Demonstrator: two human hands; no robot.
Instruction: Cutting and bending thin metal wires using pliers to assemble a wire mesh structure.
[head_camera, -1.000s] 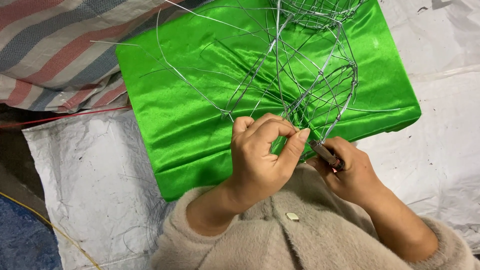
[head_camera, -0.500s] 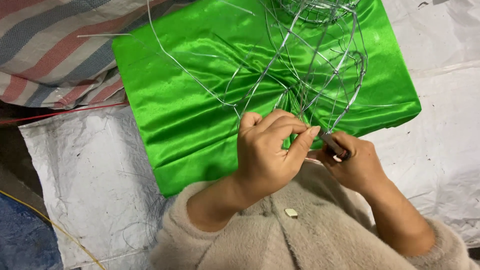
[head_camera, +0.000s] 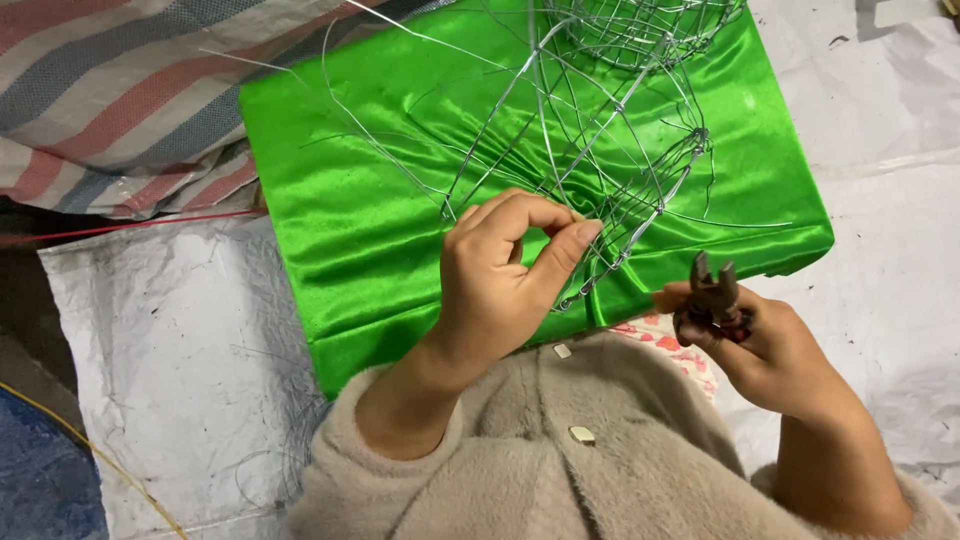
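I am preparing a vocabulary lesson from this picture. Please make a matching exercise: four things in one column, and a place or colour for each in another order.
Things:
1. wire frame
2. pliers
3. satin cloth
4. striped tarp

Descriptions:
A. bright green
B. in the right hand
C. upper left corner
D. pinched by the left hand

Pairs: 1-D, 2-B, 3-A, 4-C

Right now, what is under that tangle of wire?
Under the wire frame lies shiny green cloth, spread over white sheeting. The left hand pinches the frame's near edge; the right hand holds pliers. What the cloth covers cannot be seen.
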